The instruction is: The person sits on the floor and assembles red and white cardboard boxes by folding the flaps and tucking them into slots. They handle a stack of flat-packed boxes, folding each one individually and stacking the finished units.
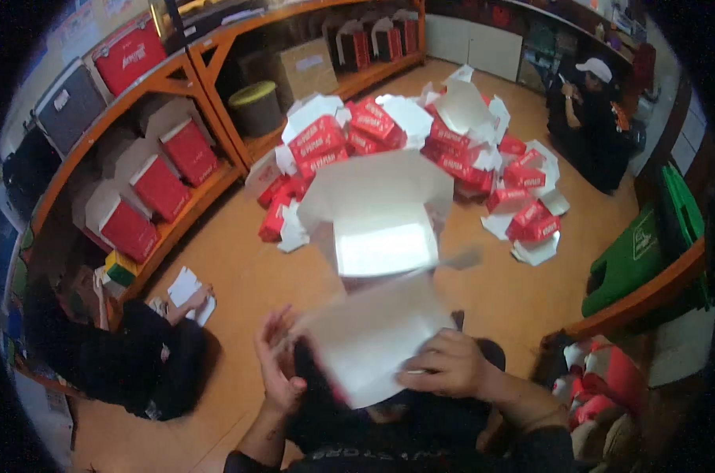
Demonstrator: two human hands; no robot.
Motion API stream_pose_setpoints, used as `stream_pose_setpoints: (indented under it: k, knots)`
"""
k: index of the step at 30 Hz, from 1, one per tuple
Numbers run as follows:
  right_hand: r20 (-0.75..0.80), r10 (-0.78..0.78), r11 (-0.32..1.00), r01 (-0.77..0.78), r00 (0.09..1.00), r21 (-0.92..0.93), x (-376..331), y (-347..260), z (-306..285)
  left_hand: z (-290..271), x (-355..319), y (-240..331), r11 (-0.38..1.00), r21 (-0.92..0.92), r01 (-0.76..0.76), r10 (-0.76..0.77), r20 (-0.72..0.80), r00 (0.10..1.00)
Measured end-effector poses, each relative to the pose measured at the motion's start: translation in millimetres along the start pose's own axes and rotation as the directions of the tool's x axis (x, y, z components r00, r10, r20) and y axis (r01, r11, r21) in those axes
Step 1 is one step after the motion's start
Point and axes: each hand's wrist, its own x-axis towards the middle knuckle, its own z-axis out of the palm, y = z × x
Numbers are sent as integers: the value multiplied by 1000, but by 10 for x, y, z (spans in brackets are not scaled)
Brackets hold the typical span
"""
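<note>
Above my lap is a partly folded cardboard box [381,335], its pale inner side up and a strip of red showing along its lower left edge. My right hand [444,363] grips its right edge, thumb on the pale face. At the box's left edge, my left hand [277,359] is open with fingers spread; whether it touches the board is unclear. Just beyond stands a larger open box [385,248] with a white inside and wide flaps spread out. A flap near its right corner is blurred.
Red-and-white boxes [318,146] lie heaped on the floor ahead. Orange shelving [208,185] with red boxes runs along the left. One person [137,355] sits at left handling white pieces; another person [598,126] sits at far right. A green bin [633,252] stands at right.
</note>
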Motion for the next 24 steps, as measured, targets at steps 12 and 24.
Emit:
stream_pose_setpoints:
  k: [12, 24]
  knots:
    - [-343, 792, 604, -567, 505, 560, 62, -413, 1629, -1115, -775, -381, 662, 4, 749, -595, -606, 528]
    - [647, 624, -217, -698, 438, 683, 7, -304, 2722, -1250, -1168, -435, 549, 728, 411, -408, -195, 892]
